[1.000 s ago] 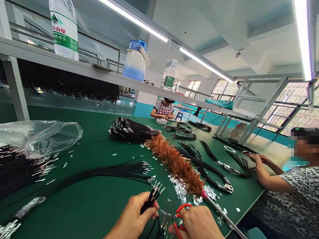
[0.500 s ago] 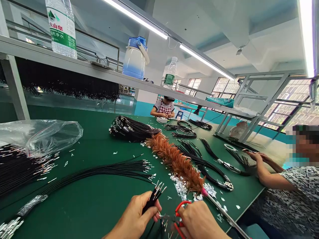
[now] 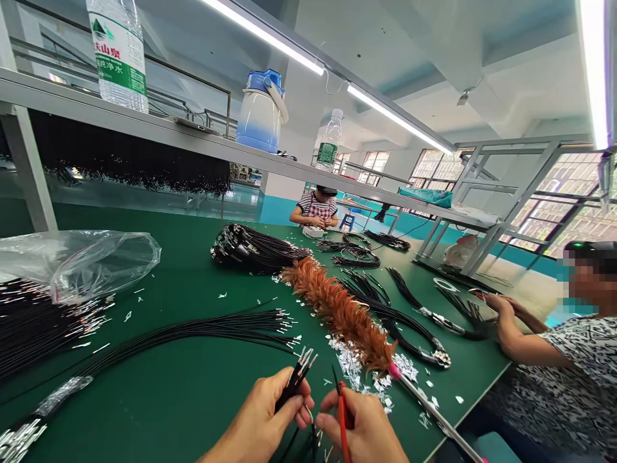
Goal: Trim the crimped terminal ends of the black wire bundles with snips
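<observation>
My left hand is closed round a bundle of thin black cables, their silver and white ends pointing up. A single pale-tipped cable end sticks out by its fingertips. Close on the right, my right hand holds red-handled scissors, the dark blades pointing up and away. Its thumb and fingertips are near that single cable end; whether they touch it I cannot tell. More black cables hang below my hands, cut off by the lower picture edge. A longer bundle of black cables lies on the green table to the left.
A brown feather duster lies across the table beside white scraps. Cable coils lie behind it. A clear plastic bag covers cables at left. A shelf with bottles spans above. Co-workers sit at right and far back.
My right hand has swung the scissors from pointing left at the cables to pointing upward. Its fingertips have come nearer to the single cable end. My left hand still grips the bundle.
</observation>
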Demonstrator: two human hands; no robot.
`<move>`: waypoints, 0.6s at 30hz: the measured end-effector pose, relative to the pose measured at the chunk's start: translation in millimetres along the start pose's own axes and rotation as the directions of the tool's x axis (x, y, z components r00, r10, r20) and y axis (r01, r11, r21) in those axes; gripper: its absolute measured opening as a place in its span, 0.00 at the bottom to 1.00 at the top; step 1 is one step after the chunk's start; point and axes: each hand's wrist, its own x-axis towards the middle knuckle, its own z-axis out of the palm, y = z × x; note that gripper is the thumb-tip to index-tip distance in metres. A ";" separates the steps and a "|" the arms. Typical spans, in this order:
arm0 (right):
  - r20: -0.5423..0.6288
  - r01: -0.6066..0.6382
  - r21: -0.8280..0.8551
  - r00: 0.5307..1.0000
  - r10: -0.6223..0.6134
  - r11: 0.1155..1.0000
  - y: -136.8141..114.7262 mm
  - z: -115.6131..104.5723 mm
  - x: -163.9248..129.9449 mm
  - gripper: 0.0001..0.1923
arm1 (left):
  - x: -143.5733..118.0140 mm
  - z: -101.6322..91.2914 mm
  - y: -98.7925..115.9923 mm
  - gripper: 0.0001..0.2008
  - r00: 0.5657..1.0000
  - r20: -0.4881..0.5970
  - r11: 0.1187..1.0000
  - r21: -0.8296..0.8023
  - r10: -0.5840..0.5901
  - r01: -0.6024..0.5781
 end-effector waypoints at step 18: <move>-0.144 -0.121 0.510 0.964 0.223 0.851 15.5 63.8 -2.1 0.19 | -3.0 0.6 2.6 0.09 0.999 -0.010 0.992 0.118 0.036 -0.034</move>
